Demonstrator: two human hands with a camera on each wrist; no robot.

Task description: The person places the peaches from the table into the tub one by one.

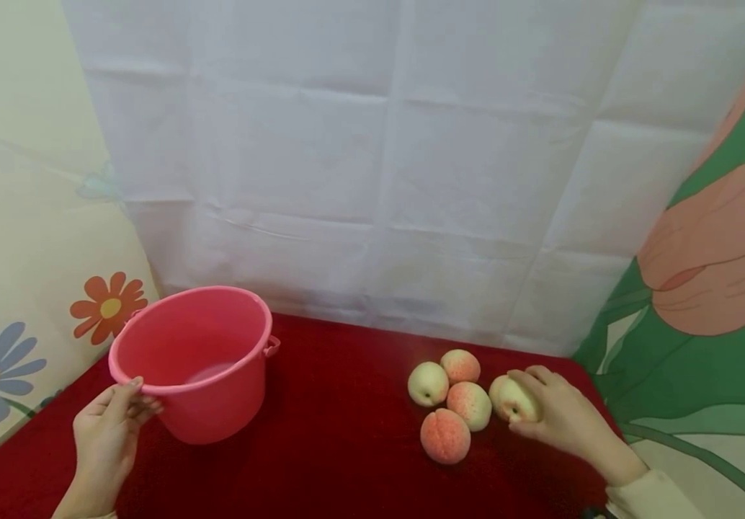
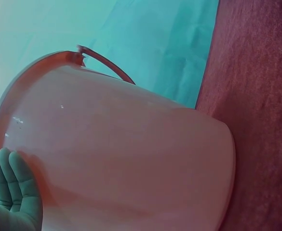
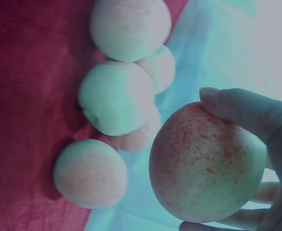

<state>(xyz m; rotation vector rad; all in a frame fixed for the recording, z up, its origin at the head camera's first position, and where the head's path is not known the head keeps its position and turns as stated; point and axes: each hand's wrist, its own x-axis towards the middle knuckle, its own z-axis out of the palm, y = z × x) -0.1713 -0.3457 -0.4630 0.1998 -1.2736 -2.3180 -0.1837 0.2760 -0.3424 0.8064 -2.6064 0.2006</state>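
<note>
A pink plastic bucket (image 1: pixel 217 411) stands upright on the left of the red cloth. My left hand (image 1: pixel 108 432) pinches its near rim, thumb on top and fingers beneath. In the left wrist view, the fingers (image 2: pixel 20 180) lie along the outside of the bucket wall (image 2: pixel 121 144). Over on the right, my right hand (image 1: pixel 563 414) grips a peach (image 1: pixel 518 402) between thumb and fingers; the right wrist view shows this speckled peach (image 3: pixel 206 163) close up. Part of another peach (image 1: pixel 498 389) shows just behind it. To its left lie several more peaches (image 1: pixel 445 436) in a loose group.
The red cloth (image 1: pixel 340 418) covers the table. A creased white sheet (image 1: pixel 379 180) hangs behind it. Flower-printed cloth (image 1: pixel 16 238) borders the left side, and a large tulip print (image 1: pixel 723 274) the right. The bucket's handle (image 2: pixel 107 63) shows in the left wrist view.
</note>
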